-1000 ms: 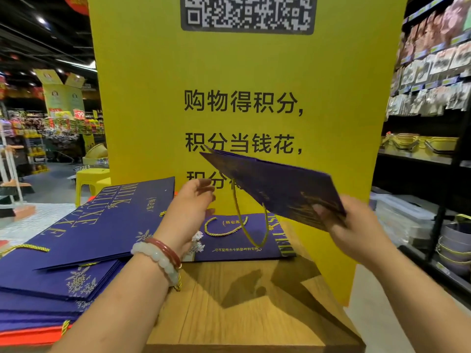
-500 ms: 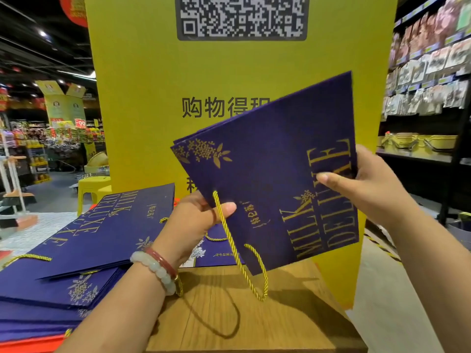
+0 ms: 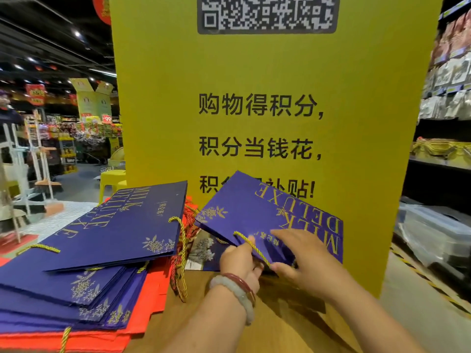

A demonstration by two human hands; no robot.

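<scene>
Fingers (image 3: 293,238) of your right hand (image 3: 303,266) lie across the printed face of the navy gift bag (image 3: 254,210), thumb under its near edge. That's a pinch, so this hand sets the bag's angle. Left hand (image 3: 238,261) is curled round the same edge, at 9 o'clock from the right one, right where the gold cord handle (image 3: 251,247) crosses. My read: it pins the cord so it can't dangle and snag. Both hands are gripping, none free.

Head view:
- The bag is folded flat and tilted, far corner up toward 12 o'clock, in front of the yellow sign (image 3: 254,85). Can't tell if it touches.
- "MILK DELUXE" reads upside down to you, so the mouth end with the handle faces you.
- The near edge is low over another flat bag (image 3: 202,250) lying on the tabletop (image 3: 280,327), at 12 o'clock from your wrists.
- A stack (image 3: 114,225) of the same navy bags sits at 9 o'clock, fanned out, on red bags (image 3: 153,289). Its loose handles (image 3: 182,253) hang off the edge nearest your left hand.

It looks like you're building a second pile by the sign, since the stack is tall and skewed. The low two-handed grip suits a flat set-down. Risks: the cord gets trapped under the bag or catches those loose handles.
</scene>
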